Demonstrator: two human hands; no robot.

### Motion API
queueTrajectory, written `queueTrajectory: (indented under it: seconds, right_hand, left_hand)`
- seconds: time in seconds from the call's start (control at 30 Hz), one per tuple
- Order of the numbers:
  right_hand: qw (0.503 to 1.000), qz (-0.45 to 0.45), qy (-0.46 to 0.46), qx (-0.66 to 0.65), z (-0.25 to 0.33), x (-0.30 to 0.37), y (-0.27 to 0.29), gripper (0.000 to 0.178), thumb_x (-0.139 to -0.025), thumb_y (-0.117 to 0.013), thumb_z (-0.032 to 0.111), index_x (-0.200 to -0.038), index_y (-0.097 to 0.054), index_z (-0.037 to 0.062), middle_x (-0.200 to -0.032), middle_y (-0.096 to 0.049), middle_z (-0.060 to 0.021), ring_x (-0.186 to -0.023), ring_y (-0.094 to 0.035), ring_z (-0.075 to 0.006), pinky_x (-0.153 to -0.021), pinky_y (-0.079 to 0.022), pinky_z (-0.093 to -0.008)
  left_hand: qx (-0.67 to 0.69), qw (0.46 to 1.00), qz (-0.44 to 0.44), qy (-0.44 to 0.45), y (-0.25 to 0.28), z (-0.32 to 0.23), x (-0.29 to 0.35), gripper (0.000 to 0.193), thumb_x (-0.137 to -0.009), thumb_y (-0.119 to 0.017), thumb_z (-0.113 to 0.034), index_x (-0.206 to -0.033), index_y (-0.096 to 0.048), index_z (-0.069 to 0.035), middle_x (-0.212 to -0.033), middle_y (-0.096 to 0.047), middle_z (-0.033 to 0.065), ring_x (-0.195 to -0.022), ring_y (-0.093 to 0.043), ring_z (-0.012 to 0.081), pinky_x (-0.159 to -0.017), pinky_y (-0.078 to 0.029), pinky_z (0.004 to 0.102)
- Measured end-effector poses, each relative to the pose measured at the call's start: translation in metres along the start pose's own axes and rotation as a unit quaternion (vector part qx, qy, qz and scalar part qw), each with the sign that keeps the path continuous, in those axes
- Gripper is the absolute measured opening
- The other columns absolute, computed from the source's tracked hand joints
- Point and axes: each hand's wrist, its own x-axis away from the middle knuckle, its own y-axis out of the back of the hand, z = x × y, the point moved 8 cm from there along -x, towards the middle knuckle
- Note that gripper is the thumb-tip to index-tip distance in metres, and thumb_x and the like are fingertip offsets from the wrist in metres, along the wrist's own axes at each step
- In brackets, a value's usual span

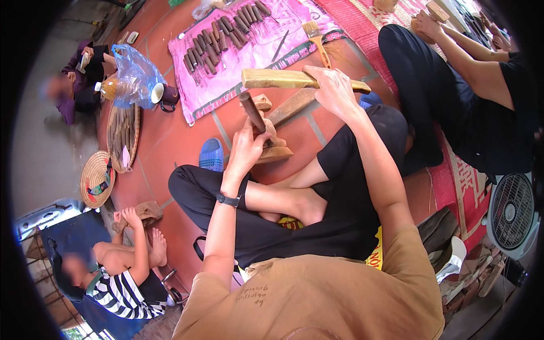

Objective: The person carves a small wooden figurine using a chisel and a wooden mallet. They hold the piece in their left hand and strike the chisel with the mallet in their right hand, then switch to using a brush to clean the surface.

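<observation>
Handle (251, 111), dark brown wood, is gripped upright-ish (slight tilt) in L hand (247, 148), fingers wrapped round its lower part, right by the small wood block (275, 154) on the floor tiles. R hand (335, 93) is closed round a pale wooden bat (277, 79), held roughly level, far end just above the handle's top in the view. Can't tell from this angle if they're touching, but looks like a small gap tbh. Lower end of the handle is hidden by fingers, so idk what it's seated on or in.

IMO this is the tapping step: bat as mallet, handle as the thing being hit. Next move prob calls for a short, square knock w/ the L hand kept steady & fingers well below the top. Btw, loads of similar handles (222, 41) lie on the pink sheet (249, 65) up front.
</observation>
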Motion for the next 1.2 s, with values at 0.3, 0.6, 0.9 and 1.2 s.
queueTrajectory:
  seconds: [0.3, 0.6, 0.9, 1.2]
  right_hand:
    - [1.000, 0.010, -0.028, 0.000, -0.005, -0.002, -0.004, 0.036, -0.075, -0.053, -0.007, -0.107, -0.062, 0.0090, -0.092, -0.069, -0.0165, -0.096, -0.064, -0.0391, -0.081, -0.048, -0.0480]
    - [0.995, 0.000, -0.024, -0.095, -0.017, -0.004, -0.010, 0.033, -0.081, -0.057, -0.004, -0.111, -0.064, 0.0078, -0.097, -0.072, -0.0137, -0.099, -0.066, -0.0352, -0.084, -0.050, -0.0430]
    - [0.997, -0.001, 0.069, 0.017, 0.001, 0.004, -0.010, 0.046, -0.073, -0.054, -0.008, -0.116, -0.064, 0.0049, -0.104, -0.070, -0.0171, -0.104, -0.064, -0.0363, -0.090, -0.048, -0.0461]
    - [0.998, 0.031, -0.055, -0.024, -0.006, -0.003, -0.002, 0.037, -0.082, -0.059, 0.000, -0.117, -0.063, 0.0101, -0.103, -0.068, -0.0197, -0.103, -0.061, -0.0408, -0.086, -0.047, -0.0478]
  left_hand:
    - [-0.165, 0.984, 0.050, -0.034, -0.011, -0.026, -0.004, 0.030, -0.086, -0.063, -0.006, -0.113, -0.054, 0.002, -0.089, -0.068, 0.0265, -0.090, -0.065, 0.0455, -0.076, -0.050, 0.0494]
    - [-0.233, 0.967, 0.068, -0.083, -0.020, -0.037, -0.009, 0.033, -0.084, -0.067, -0.009, -0.111, -0.052, 0.002, -0.085, -0.067, 0.0272, -0.089, -0.063, 0.0472, -0.075, -0.048, 0.0532]
    - [-0.199, 0.975, 0.071, -0.061, -0.016, -0.028, -0.008, 0.031, -0.085, -0.065, -0.007, -0.112, -0.053, 0.002, -0.086, -0.066, 0.0271, -0.086, -0.065, 0.0449, -0.076, -0.050, 0.0491]
    - [0.224, 0.969, -0.109, 0.003, 0.045, 0.014, 0.032, 0.021, -0.094, -0.055, 0.009, -0.111, -0.046, 0.003, -0.092, -0.066, 0.0119, -0.090, -0.071, 0.0225, -0.084, -0.056, 0.0327]
